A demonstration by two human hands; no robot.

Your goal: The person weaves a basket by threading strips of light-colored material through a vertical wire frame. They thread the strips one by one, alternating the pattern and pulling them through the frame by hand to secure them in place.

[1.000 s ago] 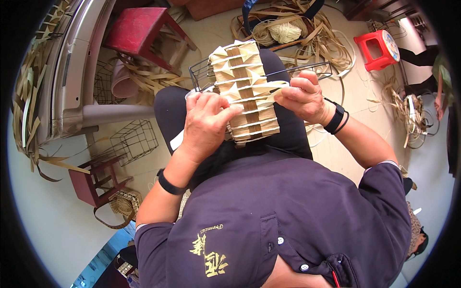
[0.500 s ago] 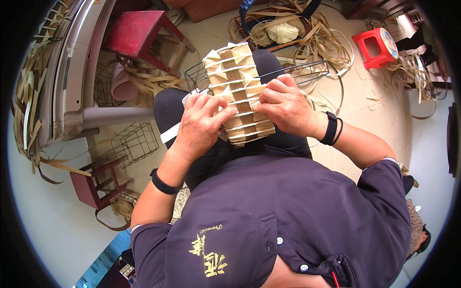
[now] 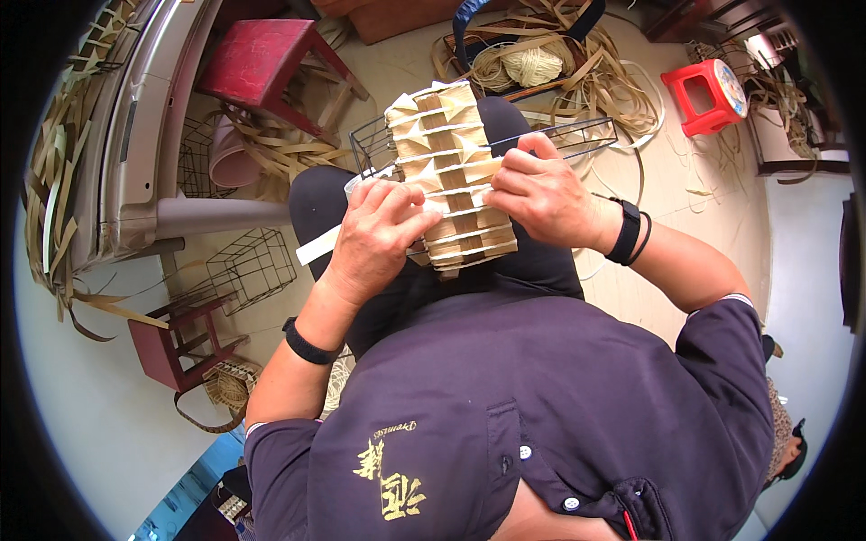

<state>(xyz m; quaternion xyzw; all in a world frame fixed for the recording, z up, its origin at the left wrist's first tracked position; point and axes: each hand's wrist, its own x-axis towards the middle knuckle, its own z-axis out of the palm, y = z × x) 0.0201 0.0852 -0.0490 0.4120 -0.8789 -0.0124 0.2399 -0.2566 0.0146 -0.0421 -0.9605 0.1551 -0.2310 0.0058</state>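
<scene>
Long rectangular woven panel of tan and brown flat strips with cream crossbands (image 3: pixel 453 160) sat over the lap, tilted slightly, far end reaching up between the knees. Black wire frame (image 3: pixel 588 138) stuck out past both its sides.

Left hand (image 3: pixel 381 236): partly closed, bent fingers and thumb gripping the panel's left edge, thumb on the face. Flat white strip (image 3: pixel 317 249) poked out on its outer side; couldn't tell if the hand held that too.

Right hand (image 3: pixel 550 198): fingers curled tight, thumb and forefinger pinching at the right edge, opposite the left. Couldn't tell if a loose strip was in the pinch.

Floor beyond: cream cord ball (image 3: pixel 532 66) beside heaped tan strips (image 3: pixel 622 88), red plastic stool (image 3: pixel 704 96) to the right, red wooden stool (image 3: pixel 257 59) left.
</scene>
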